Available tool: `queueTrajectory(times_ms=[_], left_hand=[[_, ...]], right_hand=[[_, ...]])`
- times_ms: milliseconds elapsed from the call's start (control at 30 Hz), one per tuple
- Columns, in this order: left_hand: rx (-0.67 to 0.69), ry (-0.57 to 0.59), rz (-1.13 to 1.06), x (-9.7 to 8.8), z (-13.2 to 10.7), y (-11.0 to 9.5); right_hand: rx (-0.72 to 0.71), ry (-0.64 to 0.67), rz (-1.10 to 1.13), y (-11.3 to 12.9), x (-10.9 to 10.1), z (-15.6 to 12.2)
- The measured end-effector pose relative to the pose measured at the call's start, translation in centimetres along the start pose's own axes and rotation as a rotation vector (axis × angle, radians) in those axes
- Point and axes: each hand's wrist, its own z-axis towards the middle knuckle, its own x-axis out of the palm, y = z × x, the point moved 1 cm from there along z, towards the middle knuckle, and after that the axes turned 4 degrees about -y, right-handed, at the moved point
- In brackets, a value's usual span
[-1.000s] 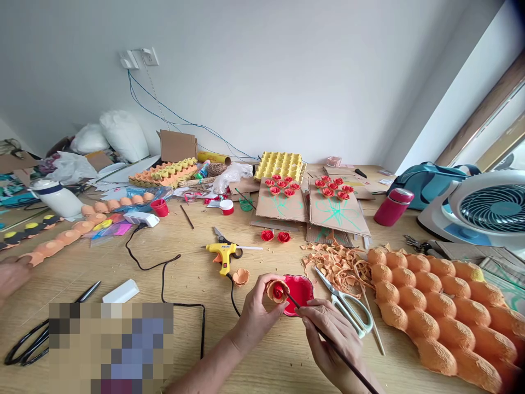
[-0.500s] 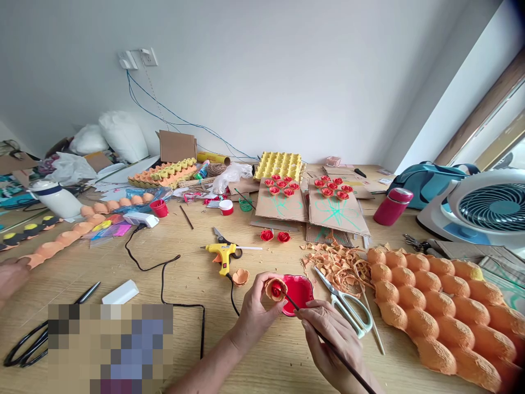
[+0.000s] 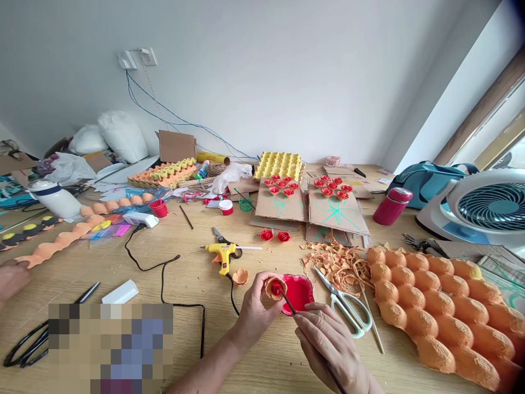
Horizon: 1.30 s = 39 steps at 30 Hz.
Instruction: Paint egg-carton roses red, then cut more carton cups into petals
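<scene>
Between the fingers of my left hand (image 3: 256,306) is an orange egg-carton flower (image 3: 274,288) with a red-painted centre. My right hand (image 3: 328,339) grips a dark-handled paintbrush (image 3: 287,303), its tip against the flower's red middle. Just behind both hands lies a shallow dish of red paint (image 3: 301,293). An unpainted orange flower cup (image 3: 240,277) rests to the left, beside a yellow glue gun (image 3: 222,257). Two red flowers (image 3: 283,237) sit farther back on the table.
Green-handled scissors (image 3: 350,312) and orange scraps (image 3: 336,265) lie right of my hands. A large orange egg tray (image 3: 438,312) fills the right side. Red flowers stand on cardboard sheets (image 3: 336,213) behind. A black cord (image 3: 164,284) crosses the left; another person's hand (image 3: 12,282) touches an orange carton strip (image 3: 53,249).
My right hand has shifted slightly, and the brush is steeper with its tip still at the flower's centre. The other person's hand at the left has moved a little.
</scene>
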Motion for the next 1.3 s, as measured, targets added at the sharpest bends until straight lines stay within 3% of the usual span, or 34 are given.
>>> queueTrajectory(times_ms=[233, 567, 767, 933, 1067, 1300], left_hand=[[-0.014, 0.001, 0.026, 0.0, 0.1, 0.2], [-0.047, -0.027, 0.054, 0.1, 0.1, 0.7], [-0.062, -0.08, 0.106, -0.2, 0.3, 1.4], [-0.092, -0.08, 0.111, -0.2, 0.3, 1.5], [-0.155, -0.066, 0.018, -0.1, 0.6, 1.9], [-0.267, -0.083, -0.208, -0.3, 1.4, 1.9]], right_hand=[[-0.064, 0.052, -0.04, 0.3, -0.3, 0.4], [-0.011, 0.065, -0.017, -0.8, -0.5, -0.5], [0.179, 0.009, 0.103, -1.5, -0.8, -0.8], [0.481, -0.079, 0.215, -2.0, -0.7, -1.0], [0.692, -0.231, 0.331, -2.3, -0.6, -1.1], [0.746, -0.275, 0.385, -2.8, -0.2, -1.2]])
